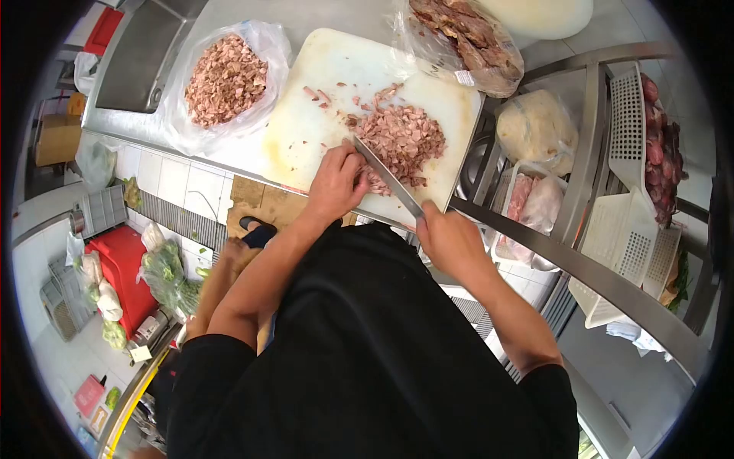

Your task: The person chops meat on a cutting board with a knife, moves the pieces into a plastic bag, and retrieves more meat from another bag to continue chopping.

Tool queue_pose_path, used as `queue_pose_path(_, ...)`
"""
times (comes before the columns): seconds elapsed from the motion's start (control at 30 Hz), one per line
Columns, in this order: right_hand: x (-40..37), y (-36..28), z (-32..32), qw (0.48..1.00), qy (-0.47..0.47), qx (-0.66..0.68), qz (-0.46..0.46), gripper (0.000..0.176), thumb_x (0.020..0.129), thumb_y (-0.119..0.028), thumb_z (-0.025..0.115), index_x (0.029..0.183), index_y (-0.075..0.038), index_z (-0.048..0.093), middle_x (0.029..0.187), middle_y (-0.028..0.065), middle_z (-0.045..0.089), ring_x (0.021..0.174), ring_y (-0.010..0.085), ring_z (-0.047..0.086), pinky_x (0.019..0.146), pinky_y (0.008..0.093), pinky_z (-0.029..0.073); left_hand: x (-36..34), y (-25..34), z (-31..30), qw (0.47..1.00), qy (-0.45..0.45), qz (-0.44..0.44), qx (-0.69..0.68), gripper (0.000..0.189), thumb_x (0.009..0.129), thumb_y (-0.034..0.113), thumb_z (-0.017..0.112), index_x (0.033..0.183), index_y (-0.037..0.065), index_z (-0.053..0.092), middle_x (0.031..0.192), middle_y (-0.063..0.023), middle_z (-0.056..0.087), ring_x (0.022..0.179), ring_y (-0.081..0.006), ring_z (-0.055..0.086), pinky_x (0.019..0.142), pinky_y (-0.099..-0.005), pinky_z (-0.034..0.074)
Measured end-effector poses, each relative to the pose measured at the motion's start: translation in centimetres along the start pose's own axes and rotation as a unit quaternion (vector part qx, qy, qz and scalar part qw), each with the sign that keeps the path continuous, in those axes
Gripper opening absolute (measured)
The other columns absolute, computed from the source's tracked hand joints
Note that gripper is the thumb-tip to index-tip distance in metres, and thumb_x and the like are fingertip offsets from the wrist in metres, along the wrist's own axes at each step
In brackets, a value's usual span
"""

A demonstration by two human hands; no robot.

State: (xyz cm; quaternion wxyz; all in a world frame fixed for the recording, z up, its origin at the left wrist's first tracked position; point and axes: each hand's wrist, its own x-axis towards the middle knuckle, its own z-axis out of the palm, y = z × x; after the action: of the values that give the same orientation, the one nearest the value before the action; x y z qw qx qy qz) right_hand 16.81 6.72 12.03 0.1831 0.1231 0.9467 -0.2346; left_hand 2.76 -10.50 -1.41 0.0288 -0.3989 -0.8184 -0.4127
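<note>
My right hand (447,239) is wrapped round the handle of a kitchen knife (391,180), whose blade slants up and left across the cutting board. Close beside the blade, my left hand (336,182) has its fingers curled down on some meat, partly hidden under them. A heap of chopped meat (405,138) lies just beyond the knife, with scraps scattered around it. All of this rests on a white cutting board (321,69). Left of the board, a clear plastic bag (277,53) spreads open around a pile of diced meat (226,80).
Behind the board lies a bag of large meat pieces (466,34). A steel sink (141,57) is at far left. On the right, a metal rack (527,229) carries bagged food (539,130) and white baskets (623,229). Another person's arm (218,287) shows at lower left, near bagged vegetables (164,268).
</note>
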Motion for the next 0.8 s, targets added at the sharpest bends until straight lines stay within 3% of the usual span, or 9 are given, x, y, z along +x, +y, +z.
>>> queue_pose_path(0.1, 0.6, 0.9, 4.1, 0.998, -0.03, -0.008, 0.055, 0.021, 0.098, -0.016, 0.054, 0.108, 0.002, 0.057, 0.073, 0.0247, 0.07, 0.071, 0.0467, 0.071, 0.067, 0.0591, 0.055, -0.6, -0.2, 0.7, 0.999, -0.013, 0.017, 0.025, 0.028, 0.079, 0.005, 0.073, 0.104, 0.002, 0.061, 0.113, -0.0165, 0.06, 0.103, -0.0372, 0.06, 0.09, -0.0449, 0.052)
queue_pose_path(0.17, 5.0, 0.7, 6.3, 0.998, 0.057, 0.012, 0.009, 0.019, 0.099, -0.017, 0.054, 0.104, 0.002, 0.058, 0.073, 0.025, 0.07, 0.07, 0.0464, 0.071, 0.067, 0.059, 0.056, -0.6, -0.5, 0.8, 0.999, -0.027, 0.003, 0.024, 0.028, 0.079, 0.006, 0.073, 0.104, 0.002, 0.061, 0.113, -0.0163, 0.06, 0.104, -0.0369, 0.06, 0.09, -0.0447, 0.052)
queue_pose_path(0.3, 8.1, -0.2, 4.3, 0.992, 0.106, 0.026, -0.056, 0.02, 0.099, -0.017, 0.056, 0.103, 0.003, 0.057, 0.071, 0.0278, 0.067, 0.069, 0.0467, 0.068, 0.065, 0.0582, 0.054, -0.4, -0.4, 0.2, 1.0, -0.011, 0.013, 0.009, 0.029, 0.079, 0.007, 0.073, 0.105, 0.002, 0.062, 0.113, -0.0168, 0.06, 0.104, -0.0373, 0.06, 0.091, -0.045, 0.052)
queue_pose_path(0.5, -0.6, 0.1, 0.5, 1.0, -0.025, -0.014, 0.009, 0.019, 0.098, -0.015, 0.055, 0.104, 0.001, 0.061, 0.071, 0.0249, 0.069, 0.068, 0.0447, 0.071, 0.063, 0.0555, 0.056, -0.8, -0.4, -0.3, 1.0, -0.004, 0.007, 0.002, 0.033, 0.078, 0.005, 0.074, 0.109, 0.002, 0.064, 0.115, -0.0173, 0.06, 0.104, -0.0379, 0.061, 0.092, -0.0451, 0.051)
queue_pose_path(0.57, -0.2, 0.9, 3.7, 1.0, -0.006, -0.006, 0.024, 0.023, 0.097, -0.015, 0.055, 0.111, 0.002, 0.062, 0.071, 0.0251, 0.069, 0.068, 0.0444, 0.071, 0.063, 0.056, 0.056, -1.1, -0.6, 0.3, 0.999, -0.016, -0.003, 0.032, 0.029, 0.078, 0.006, 0.073, 0.105, 0.001, 0.063, 0.114, -0.0176, 0.061, 0.105, -0.0379, 0.06, 0.092, -0.045, 0.051)
queue_pose_path(0.67, 5.3, 0.0, 6.3, 0.998, 0.052, 0.018, -0.004, 0.023, 0.099, -0.017, 0.054, 0.11, 0.002, 0.06, 0.072, 0.0264, 0.068, 0.068, 0.0465, 0.069, 0.064, 0.057, 0.055, -1.0, -0.8, 0.3, 0.999, -0.021, -0.002, 0.027, 0.029, 0.078, 0.006, 0.073, 0.105, 0.002, 0.063, 0.114, -0.0172, 0.061, 0.105, -0.0379, 0.06, 0.092, -0.0446, 0.051)
queue_pose_path(0.8, 8.4, -0.6, 5.3, 0.995, 0.086, 0.024, -0.038, 0.023, 0.101, -0.019, 0.055, 0.108, 0.002, 0.058, 0.07, 0.0271, 0.067, 0.067, 0.0481, 0.068, 0.064, 0.058, 0.054, -0.8, -0.4, -0.1, 1.0, -0.018, -0.011, 0.023, 0.028, 0.079, 0.007, 0.073, 0.105, 0.002, 0.063, 0.113, -0.0166, 0.061, 0.105, -0.038, 0.06, 0.092, -0.0453, 0.051)
